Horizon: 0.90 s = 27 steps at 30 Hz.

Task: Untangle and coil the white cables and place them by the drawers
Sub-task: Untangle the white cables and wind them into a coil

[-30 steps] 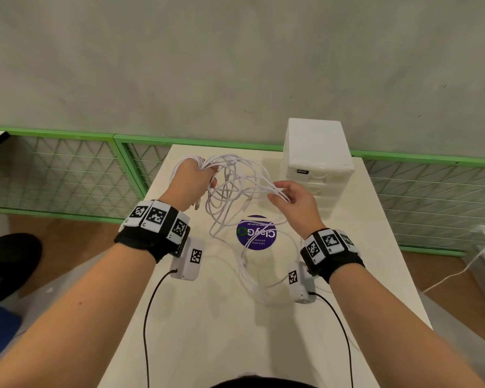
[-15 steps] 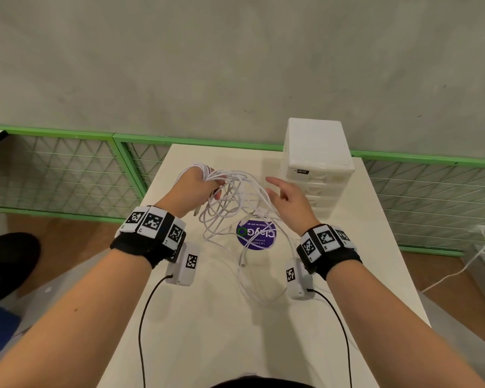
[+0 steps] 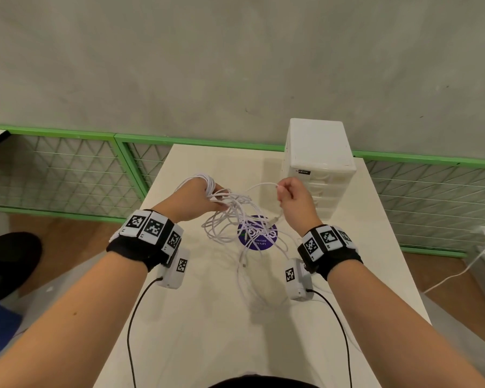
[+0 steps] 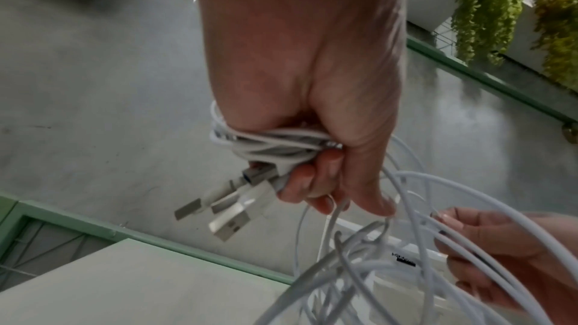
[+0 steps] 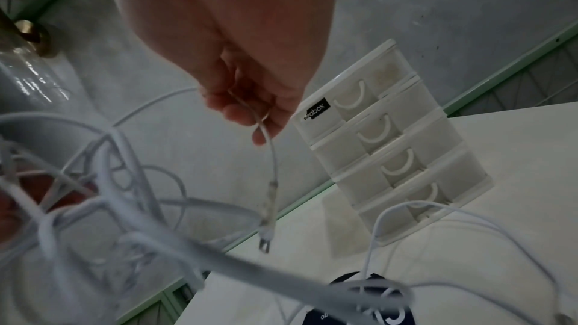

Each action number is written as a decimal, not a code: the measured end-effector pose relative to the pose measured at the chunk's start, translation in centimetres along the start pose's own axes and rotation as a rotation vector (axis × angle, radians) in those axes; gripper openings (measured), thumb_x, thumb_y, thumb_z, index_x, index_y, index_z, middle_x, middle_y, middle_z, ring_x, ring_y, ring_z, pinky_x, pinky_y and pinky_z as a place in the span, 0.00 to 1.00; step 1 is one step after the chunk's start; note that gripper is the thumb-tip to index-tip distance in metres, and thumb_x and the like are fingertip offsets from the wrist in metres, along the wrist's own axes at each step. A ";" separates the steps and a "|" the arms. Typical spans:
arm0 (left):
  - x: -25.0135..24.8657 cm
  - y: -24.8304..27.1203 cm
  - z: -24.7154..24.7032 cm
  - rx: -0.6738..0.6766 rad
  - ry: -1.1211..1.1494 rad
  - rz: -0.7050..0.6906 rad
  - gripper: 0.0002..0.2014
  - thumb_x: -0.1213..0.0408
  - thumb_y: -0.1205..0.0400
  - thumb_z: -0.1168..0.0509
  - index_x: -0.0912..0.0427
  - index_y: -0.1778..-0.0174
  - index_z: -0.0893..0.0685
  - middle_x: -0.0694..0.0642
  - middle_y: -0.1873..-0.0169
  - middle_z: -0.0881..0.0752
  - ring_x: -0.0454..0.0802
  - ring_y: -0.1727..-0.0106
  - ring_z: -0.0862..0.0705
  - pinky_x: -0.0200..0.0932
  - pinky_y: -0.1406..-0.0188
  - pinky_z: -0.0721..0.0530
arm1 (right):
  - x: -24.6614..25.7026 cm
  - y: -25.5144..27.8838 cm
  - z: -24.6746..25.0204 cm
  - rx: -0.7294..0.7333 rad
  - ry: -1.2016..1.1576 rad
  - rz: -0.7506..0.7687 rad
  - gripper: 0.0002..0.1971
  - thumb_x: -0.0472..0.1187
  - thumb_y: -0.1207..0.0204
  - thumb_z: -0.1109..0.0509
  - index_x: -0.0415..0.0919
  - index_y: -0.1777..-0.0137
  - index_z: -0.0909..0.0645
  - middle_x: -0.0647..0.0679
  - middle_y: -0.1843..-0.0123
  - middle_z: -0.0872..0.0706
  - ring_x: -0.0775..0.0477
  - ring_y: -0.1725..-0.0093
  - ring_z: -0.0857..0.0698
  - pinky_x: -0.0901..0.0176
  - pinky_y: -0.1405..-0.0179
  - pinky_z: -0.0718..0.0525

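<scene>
White cables (image 3: 233, 217) hang in a loose tangle above the middle of the worktop (image 3: 207, 317), strung between the two raised hands, with their lowest loops trailing down onto the surface near the person. At the left, the left hand (image 3: 192, 201) has its grip wrapped tight around a bundle of several turns wound about the fingers (image 4: 312, 182); in the left wrist view three USB plugs (image 4: 225, 204) stick out of that fist, pointing down and to the left. From the fist the strands fall and cross over a round purple sticker (image 3: 256, 236) stuck flat on the worktop. Further right, the right hand (image 3: 294, 201) is lifted just in front of the drawers; its grip pinches a single strand between thumb and fingertips, and the right wrist view shows that strand's short end dangling straight down, ending in a small connector (image 5: 266, 239) that hangs free in the air. At the far right stands the white drawer unit (image 3: 318, 163), upright at the back of the worktop, with four drawers stacked one above another, all pushed in.
</scene>
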<state>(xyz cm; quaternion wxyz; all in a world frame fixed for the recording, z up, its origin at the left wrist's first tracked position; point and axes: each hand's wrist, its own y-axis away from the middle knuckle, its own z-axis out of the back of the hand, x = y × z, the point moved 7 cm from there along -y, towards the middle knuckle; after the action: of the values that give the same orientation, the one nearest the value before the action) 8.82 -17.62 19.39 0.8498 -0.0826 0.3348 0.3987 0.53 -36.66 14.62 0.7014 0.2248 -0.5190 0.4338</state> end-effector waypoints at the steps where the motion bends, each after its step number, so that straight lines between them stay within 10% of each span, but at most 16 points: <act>1: 0.3 0.0 0.1 -0.012 -0.024 0.013 0.09 0.63 0.22 0.28 0.61 0.48 0.12 0.46 0.71 0.18 0.30 0.83 0.25 0.22 0.86 0.33 | -0.1 -0.1 0.4 -0.038 -0.001 0.002 0.05 0.34 0.17 0.41 0.41 0.55 0.26 0.53 0.65 0.24 0.56 0.65 0.26 0.70 0.62 0.26; 8: 0.9 -0.2 -0.2 -0.029 -0.088 0.033 0.09 0.57 0.23 0.27 0.60 0.57 0.10 0.53 0.67 0.14 0.45 0.66 0.20 0.27 0.75 0.29 | 0.1 0.1 0.0 0.020 -0.034 0.037 0.06 0.40 0.19 0.36 0.50 0.53 0.18 0.60 0.63 0.19 0.63 0.65 0.26 0.72 0.63 0.28; 17: -0.4 -0.9 -1.9 0.023 -0.045 0.023 0.12 0.53 0.21 0.30 0.60 0.56 0.10 0.58 0.65 0.13 0.46 0.67 0.20 0.33 0.71 0.26 | 2.9 -0.1 -2.8 0.206 0.251 0.238 0.06 0.43 0.23 0.30 0.53 0.56 0.11 0.51 0.62 0.23 0.46 0.54 0.21 0.50 0.46 0.25; 24: -0.9 -1.0 -2.6 0.020 -0.077 0.075 0.13 0.54 0.21 0.30 0.61 0.62 0.17 0.50 0.76 0.24 0.45 0.74 0.26 0.36 0.78 0.33 | 2.1 0.8 -3.0 0.199 0.055 0.145 0.10 0.33 0.18 0.38 0.42 0.47 0.15 0.51 0.50 0.17 0.55 0.51 0.21 0.78 0.53 0.26; 27: -1.1 -1.0 -2.7 -0.001 -0.081 0.064 0.15 0.56 0.21 0.31 0.67 0.60 0.17 0.51 0.78 0.29 0.44 0.77 0.31 0.34 0.81 0.35 | 1.9 0.7 -2.7 0.157 0.006 0.085 0.05 0.36 0.20 0.33 0.43 0.53 0.16 0.47 0.51 0.13 0.52 0.51 0.17 0.69 0.50 0.22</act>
<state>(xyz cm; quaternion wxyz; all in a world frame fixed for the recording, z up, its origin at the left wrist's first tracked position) 7.70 -20.05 17.89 0.8494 -0.0561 0.3026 0.4287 1.53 -33.52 15.30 0.6642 0.2552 -0.4904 0.5032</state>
